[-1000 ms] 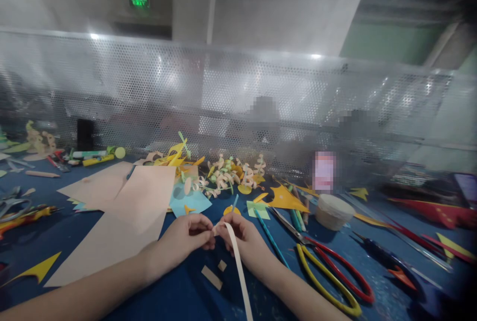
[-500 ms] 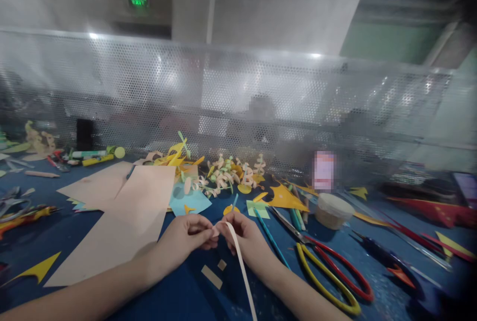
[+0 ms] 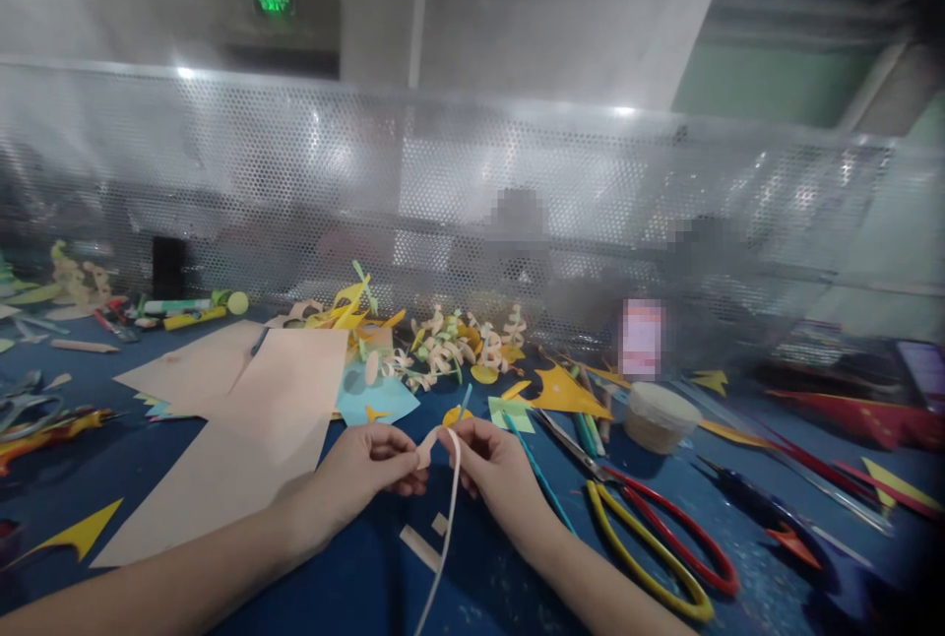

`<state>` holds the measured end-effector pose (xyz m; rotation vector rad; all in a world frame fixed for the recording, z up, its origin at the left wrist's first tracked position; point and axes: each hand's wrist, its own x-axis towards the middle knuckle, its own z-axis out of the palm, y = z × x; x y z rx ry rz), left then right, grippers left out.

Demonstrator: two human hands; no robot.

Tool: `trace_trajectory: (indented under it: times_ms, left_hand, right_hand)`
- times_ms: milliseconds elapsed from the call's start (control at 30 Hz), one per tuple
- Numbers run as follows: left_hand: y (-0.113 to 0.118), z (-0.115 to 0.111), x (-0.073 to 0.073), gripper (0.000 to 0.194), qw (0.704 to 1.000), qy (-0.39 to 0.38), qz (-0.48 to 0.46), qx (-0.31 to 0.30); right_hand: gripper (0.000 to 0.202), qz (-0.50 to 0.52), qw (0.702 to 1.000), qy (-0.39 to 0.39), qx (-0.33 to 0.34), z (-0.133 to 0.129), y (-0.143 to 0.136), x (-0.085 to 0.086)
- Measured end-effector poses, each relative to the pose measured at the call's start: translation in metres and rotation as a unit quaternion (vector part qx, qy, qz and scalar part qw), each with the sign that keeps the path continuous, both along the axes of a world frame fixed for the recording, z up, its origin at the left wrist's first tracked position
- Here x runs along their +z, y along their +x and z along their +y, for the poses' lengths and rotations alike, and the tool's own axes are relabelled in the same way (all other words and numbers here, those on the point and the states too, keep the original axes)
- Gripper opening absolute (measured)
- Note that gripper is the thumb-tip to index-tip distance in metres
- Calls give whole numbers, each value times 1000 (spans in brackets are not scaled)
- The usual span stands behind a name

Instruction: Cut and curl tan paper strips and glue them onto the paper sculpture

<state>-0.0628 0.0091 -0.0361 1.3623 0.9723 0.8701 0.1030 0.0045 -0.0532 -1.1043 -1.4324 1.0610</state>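
Observation:
Both hands meet above the blue table at the centre. My left hand (image 3: 380, 460) pinches the short end of a pale paper strip (image 3: 451, 508). Close beside it, my right hand (image 3: 491, 464) pinches the same strip, whose long tail hangs down toward the front edge of the view. Between the hands the strip's end bends slightly. Below them lie two small pale paper pieces (image 3: 420, 549). Just beyond the fingers are a yellow paper disc (image 3: 454, 416) and a light-blue stick (image 3: 465, 402).
Large pale paper sheets (image 3: 243, 459) lie left. Scissors with red and yellow handles (image 3: 650, 557) rest right, near a round tape roll (image 3: 662, 419) and a dark-blue tool (image 3: 783, 528). Curled paper pieces (image 3: 443, 346) pile at the back, before a perforated metal screen (image 3: 295, 163).
The hands have parted slightly, showing more of the strip between them. The strip's hanging tail has swung left and now crosses the small paper pieces.

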Motion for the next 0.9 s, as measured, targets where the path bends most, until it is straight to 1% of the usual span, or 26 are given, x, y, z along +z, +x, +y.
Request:
trace_trajectory:
  times_ms: [100,167,233,300,467,567,667,900]
  left_hand:
    - [-1,0,-2,19,1000,9,-10,-1]
    - [-1,1,-4,18,1000,18,-11,-5]
    - [-1,1,-5,20,1000,23,-7,-12]
    - [-1,1,-6,21,1000,26,-8,-15]
    - [1,0,-7,17,998,43,-25,-27]
    - [1,-1,-7,17,998,56,-15,-32]
    - [0,-1,-8,16,997,67,-3,-29]
    - [-1,1,-10,13,998,61,-17,-27]
  right_hand:
    - [44,-12,1000,1,22,-2,-1,2]
    - [38,-20,999,17,37,-4,-2,5]
    - [30,-26,998,42,35,-6,-1,6]
    - [28,-33,997,59,28,-6,-1,5]
    - [21,-53,996,70,29,-3,-1,2]
    - [15,-65,994,88,31,-3,-2,3]
    - [14,-76,992,100,27,-5,-3,5]
    - [15,-94,987,121,36,-7,-2,4]
